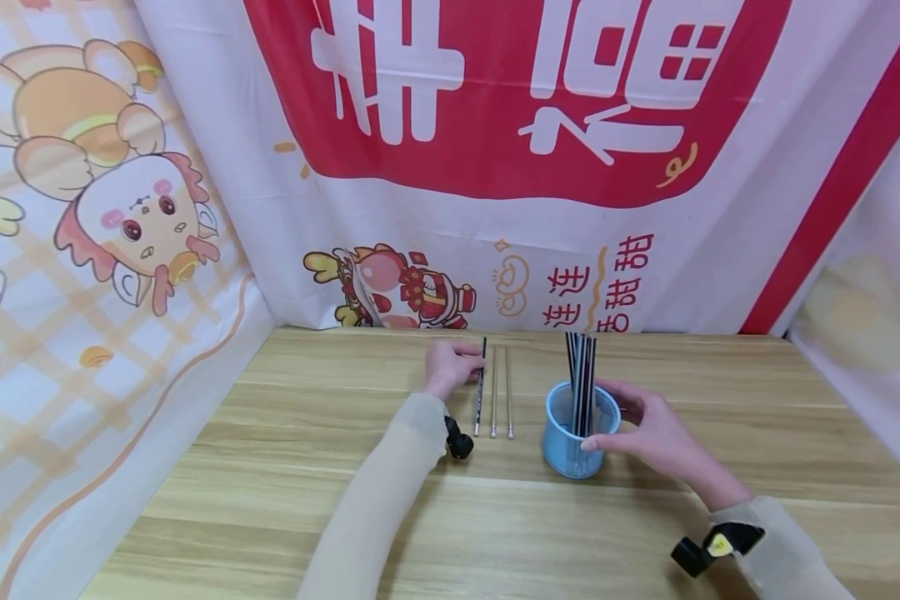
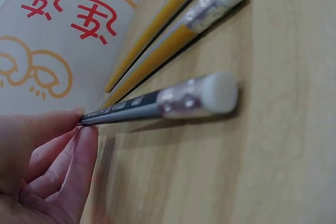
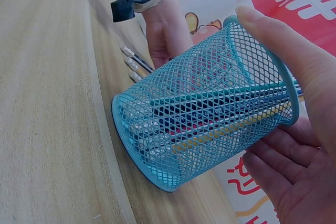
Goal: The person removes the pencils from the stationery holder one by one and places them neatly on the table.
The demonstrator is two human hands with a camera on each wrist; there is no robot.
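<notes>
My left hand (image 1: 448, 368) pinches a black pencil (image 2: 144, 106) between thumb and fingertips, with its white eraser end pointing toward the front of the table. Just right of it, two yellow pencils (image 1: 494, 396) lie side by side, erasers also to the front. With thumb and fingers around its rim, my right hand (image 1: 656, 433) holds a light blue mesh pencil cup (image 1: 566, 457). Several pencils (image 1: 583, 383) stand in the cup, mostly dark; the right wrist view shows a yellow one among them, eraser ends down at the cup's base.
The wood-grain table (image 1: 270, 483) meets a white printed cloth (image 1: 217, 200) at its back and left. Large red and white lettering covers the back cloth. Each wrist carries a small black camera (image 1: 459, 442).
</notes>
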